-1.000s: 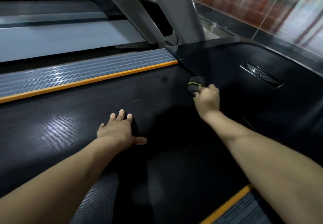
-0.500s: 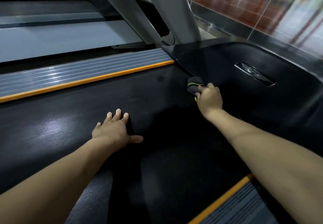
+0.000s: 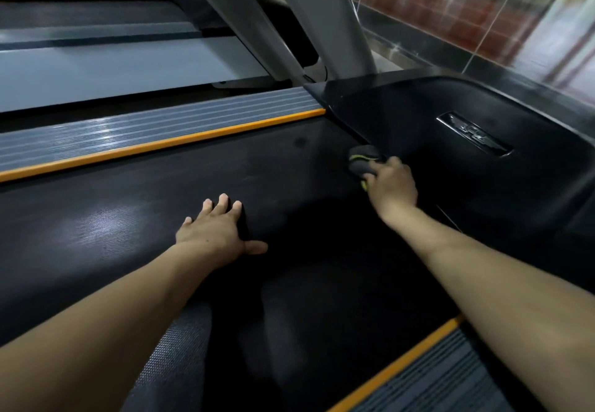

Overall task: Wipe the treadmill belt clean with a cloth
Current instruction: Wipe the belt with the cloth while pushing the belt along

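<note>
The black textured treadmill belt [image 3: 128, 215] fills the middle of the view. My right hand [image 3: 391, 186] grips a dark cloth with a yellow-green edge [image 3: 362, 160] and holds it against the belt's front end, right beside the black motor cover [image 3: 450, 167]. Most of the cloth is hidden under my fingers. My left hand [image 3: 214, 233] lies flat on the belt with fingers straight and thumb spread, to the left of and nearer to me than the cloth.
Grey ribbed side rails with orange strips run along the belt's far side [image 3: 154, 130] and near side [image 3: 418, 366]. Grey uprights [image 3: 322, 19] rise behind the motor cover. A silver badge [image 3: 473, 133] sits on the cover. Tiled floor lies at upper right.
My right hand and the cloth have stayed at the belt's front edge with only slight shifting. My left hand has stayed flat on the belt. The view has drifted a little.
</note>
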Available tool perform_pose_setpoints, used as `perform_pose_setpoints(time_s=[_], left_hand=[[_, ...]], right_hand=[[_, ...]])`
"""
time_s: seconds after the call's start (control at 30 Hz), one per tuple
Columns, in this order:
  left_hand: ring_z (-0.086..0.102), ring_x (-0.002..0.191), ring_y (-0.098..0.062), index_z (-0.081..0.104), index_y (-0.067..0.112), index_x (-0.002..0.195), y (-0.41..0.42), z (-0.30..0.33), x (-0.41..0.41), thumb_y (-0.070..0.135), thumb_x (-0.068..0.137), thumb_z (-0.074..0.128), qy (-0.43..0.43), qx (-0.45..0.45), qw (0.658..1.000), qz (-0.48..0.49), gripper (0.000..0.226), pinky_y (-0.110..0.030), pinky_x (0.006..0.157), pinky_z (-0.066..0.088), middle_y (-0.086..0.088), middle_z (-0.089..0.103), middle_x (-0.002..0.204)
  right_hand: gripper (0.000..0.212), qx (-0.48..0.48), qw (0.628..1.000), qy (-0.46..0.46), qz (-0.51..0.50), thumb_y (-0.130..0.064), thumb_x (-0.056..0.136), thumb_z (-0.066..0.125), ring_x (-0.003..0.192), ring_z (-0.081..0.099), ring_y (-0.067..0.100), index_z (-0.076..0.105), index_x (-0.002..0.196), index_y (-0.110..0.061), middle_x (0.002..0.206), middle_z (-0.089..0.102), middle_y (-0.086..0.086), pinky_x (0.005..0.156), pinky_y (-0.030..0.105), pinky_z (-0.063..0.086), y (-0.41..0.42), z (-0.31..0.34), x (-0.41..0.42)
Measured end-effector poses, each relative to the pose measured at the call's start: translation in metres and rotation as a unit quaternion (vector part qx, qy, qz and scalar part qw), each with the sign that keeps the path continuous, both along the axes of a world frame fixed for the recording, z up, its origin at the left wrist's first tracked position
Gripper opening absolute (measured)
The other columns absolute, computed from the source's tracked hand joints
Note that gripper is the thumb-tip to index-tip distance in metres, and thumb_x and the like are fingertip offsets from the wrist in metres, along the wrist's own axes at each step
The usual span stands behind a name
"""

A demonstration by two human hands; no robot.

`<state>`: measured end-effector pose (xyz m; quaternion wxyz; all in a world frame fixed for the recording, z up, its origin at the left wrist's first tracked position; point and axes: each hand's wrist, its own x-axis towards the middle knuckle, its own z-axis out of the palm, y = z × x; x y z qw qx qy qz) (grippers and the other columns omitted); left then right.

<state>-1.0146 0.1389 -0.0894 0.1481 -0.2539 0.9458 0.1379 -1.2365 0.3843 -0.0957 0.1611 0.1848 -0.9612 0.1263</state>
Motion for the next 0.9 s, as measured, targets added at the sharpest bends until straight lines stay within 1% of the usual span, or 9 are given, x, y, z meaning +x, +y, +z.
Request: perform_pose_setpoints(time_s=[0.13, 0.2, 0.27, 0.4, 0.47, 0.57, 0.7, 0.8, 0.9], left_hand=[[-0.008, 0.156, -0.021, 0.007, 0.034, 0.161, 0.000, 0.000, 0.000, 0.083, 0.072, 0.062, 0.002, -0.004, 1.000, -0.003, 0.115, -0.055, 0.124, 0.013, 0.008, -0.009, 0.169], [-0.009, 0.156, -0.021, 0.006, 0.034, 0.161, 0.000, -0.001, -0.001, 0.082, 0.073, 0.062, -0.002, -0.004, 1.000, -0.003, 0.115, -0.055, 0.124, 0.013, 0.008, -0.010, 0.169], [-0.009, 0.156, -0.021, 0.006, 0.034, 0.161, -0.001, 0.000, -0.003, 0.081, 0.074, 0.063, -0.008, -0.004, 1.000, -0.002, 0.115, -0.055, 0.124, 0.013, 0.008, -0.010, 0.169], [-0.010, 0.156, -0.022, 0.006, 0.033, 0.161, 0.000, 0.001, -0.003, 0.080, 0.074, 0.064, -0.017, -0.002, 1.000, -0.001, 0.115, -0.056, 0.123, 0.014, 0.007, -0.011, 0.169], [-0.010, 0.156, -0.023, 0.005, 0.033, 0.161, 0.000, 0.001, -0.005, 0.080, 0.074, 0.064, -0.022, -0.001, 1.000, -0.003, 0.115, -0.057, 0.123, 0.014, 0.007, -0.012, 0.169], [-0.010, 0.156, -0.023, 0.004, 0.032, 0.161, 0.001, 0.002, -0.006, 0.078, 0.075, 0.065, -0.028, -0.003, 1.000, -0.001, 0.115, -0.057, 0.123, 0.015, 0.007, -0.013, 0.169], [-0.011, 0.156, -0.023, 0.005, 0.032, 0.161, 0.001, 0.001, -0.005, 0.078, 0.076, 0.064, -0.025, -0.004, 1.000, -0.003, 0.114, -0.057, 0.123, 0.014, 0.006, -0.013, 0.169], [-0.009, 0.156, -0.024, 0.007, 0.032, 0.161, -0.001, 0.000, -0.005, 0.080, 0.074, 0.064, -0.023, -0.005, 1.000, -0.006, 0.114, -0.058, 0.122, 0.017, 0.007, -0.010, 0.169], [-0.008, 0.156, -0.023, 0.008, 0.034, 0.160, -0.001, -0.001, -0.005, 0.081, 0.073, 0.064, -0.021, -0.008, 1.000, -0.003, 0.114, -0.058, 0.122, 0.017, 0.009, -0.009, 0.169]], right_hand=[[0.027, 0.001, 0.999, 0.000, -0.045, -0.037, 0.094, 0.058, 0.099, 0.056, 0.035, 0.069, 0.113, -0.021, 0.110, 0.055, 0.013, 0.077, 0.037, 0.047, -0.016, -0.003, 0.029], [0.021, -0.015, 0.999, 0.025, 0.033, -0.034, 0.088, 0.066, 0.084, 0.058, 0.037, 0.072, 0.103, -0.020, 0.096, 0.057, 0.014, 0.065, 0.035, 0.045, -0.044, -0.011, 0.072], [0.025, -0.017, 0.989, 0.004, 0.146, -0.031, 0.088, 0.070, 0.081, 0.057, 0.037, 0.073, 0.110, -0.018, 0.093, 0.058, 0.015, 0.069, 0.037, 0.048, -0.059, -0.018, 0.105], [0.028, -0.001, 0.958, 0.024, 0.284, -0.027, 0.087, 0.067, 0.075, 0.057, 0.036, 0.074, 0.111, -0.014, 0.087, 0.061, 0.013, 0.067, 0.037, 0.049, -0.041, -0.011, 0.071], [0.026, 0.010, 0.979, 0.053, 0.199, -0.027, 0.089, 0.061, 0.080, 0.060, 0.040, 0.075, 0.106, -0.013, 0.089, 0.062, 0.017, 0.072, 0.039, 0.049, -0.019, -0.006, 0.021], [0.033, 0.002, 0.999, 0.003, 0.035, -0.027, 0.098, 0.057, 0.109, 0.050, 0.039, 0.068, 0.125, -0.010, 0.116, 0.055, 0.018, 0.097, 0.040, 0.043, 0.012, -0.008, -0.026], [0.030, -0.010, 1.000, -0.016, -0.011, -0.033, 0.097, 0.057, 0.100, 0.053, 0.038, 0.069, 0.119, -0.017, 0.113, 0.055, 0.016, 0.090, 0.040, 0.041, -0.010, -0.008, 0.017], [0.022, -0.062, 0.993, -0.005, 0.098, -0.028, 0.087, 0.070, 0.083, 0.057, 0.038, 0.075, 0.107, -0.020, 0.095, 0.059, 0.014, 0.075, 0.038, 0.047, -0.045, -0.017, 0.092], [0.033, -0.082, 0.967, -0.025, 0.242, -0.028, 0.085, 0.070, 0.085, 0.056, 0.036, 0.072, 0.118, -0.021, 0.094, 0.061, 0.013, 0.080, 0.038, 0.050, -0.057, -0.023, 0.137]])
